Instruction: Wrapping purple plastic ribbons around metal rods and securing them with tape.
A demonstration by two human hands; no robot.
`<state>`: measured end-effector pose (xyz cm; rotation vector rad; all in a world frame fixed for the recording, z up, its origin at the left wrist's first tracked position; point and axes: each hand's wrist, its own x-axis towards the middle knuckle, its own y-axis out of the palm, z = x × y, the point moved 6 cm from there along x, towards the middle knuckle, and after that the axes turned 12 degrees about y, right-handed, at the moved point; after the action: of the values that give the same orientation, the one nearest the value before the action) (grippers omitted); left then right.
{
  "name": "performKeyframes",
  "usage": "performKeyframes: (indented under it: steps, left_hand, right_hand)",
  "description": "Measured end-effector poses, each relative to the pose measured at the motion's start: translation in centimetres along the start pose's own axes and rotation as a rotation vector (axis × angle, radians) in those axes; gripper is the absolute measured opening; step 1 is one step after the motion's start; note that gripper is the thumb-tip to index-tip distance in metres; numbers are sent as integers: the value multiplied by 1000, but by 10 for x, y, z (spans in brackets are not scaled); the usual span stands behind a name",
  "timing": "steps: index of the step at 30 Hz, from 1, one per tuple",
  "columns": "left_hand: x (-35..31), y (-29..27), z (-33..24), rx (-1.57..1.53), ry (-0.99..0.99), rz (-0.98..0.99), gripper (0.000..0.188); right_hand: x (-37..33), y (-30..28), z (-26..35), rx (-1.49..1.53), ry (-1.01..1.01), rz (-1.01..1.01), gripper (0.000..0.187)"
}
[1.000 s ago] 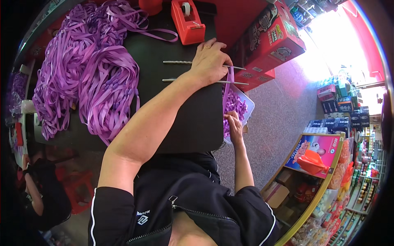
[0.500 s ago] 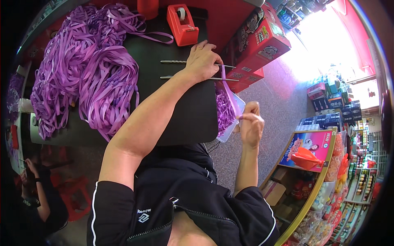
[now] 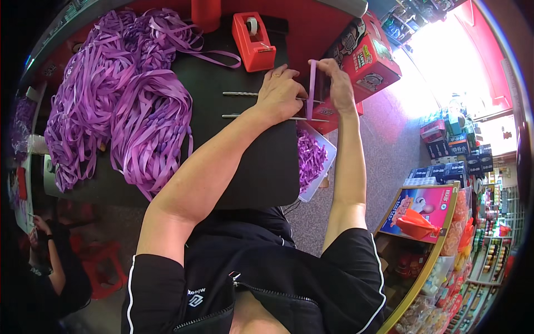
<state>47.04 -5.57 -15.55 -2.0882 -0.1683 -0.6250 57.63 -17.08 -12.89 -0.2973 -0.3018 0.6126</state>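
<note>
Two thin metal rods (image 3: 239,93) lie side by side, jutting past the right edge of the black table. Across their ends runs a purple ribbon (image 3: 312,83), pulled taut. My right hand (image 3: 341,88) pinches this ribbon at its far end, beyond the rods. My left hand (image 3: 278,93) rests over the far rod with curled fingers, thumb and forefinger close to the ribbon; what they grip is hidden. Below the rod tips, a clear plastic tub (image 3: 328,161) contains many short purple ribbon pieces (image 3: 310,158).
Big heaps of purple ribbon loops (image 3: 150,122) cover the left of the black table (image 3: 261,172). A red tape dispenser (image 3: 261,55) stands beyond my left hand. Red cartons (image 3: 375,61) are stacked at the far right. Another person (image 3: 55,261) sits at lower left.
My right hand has moved up and away from beside the tub to beyond the rods, carrying the ribbon across them. My left hand stays by the rods. The whole view has shifted slightly.
</note>
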Motion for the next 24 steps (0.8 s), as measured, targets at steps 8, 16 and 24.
performKeyframes:
  steps: [8, 16, 24]
  left_hand:
    - [0, -2, 6, -92, -34, -97, 24]
    - [-1, 0, -2, -14, -7, 14, 25]
    - [0, 2, -8, 2, 9, 75, 27]
  right_hand:
    - [-10, 18, -102, -38, 208, 33, 49]
    - [-121, 39, -131, -42, 358, -9, 40]
    - [-158, 40, -41, 285, 521, -52, 53]
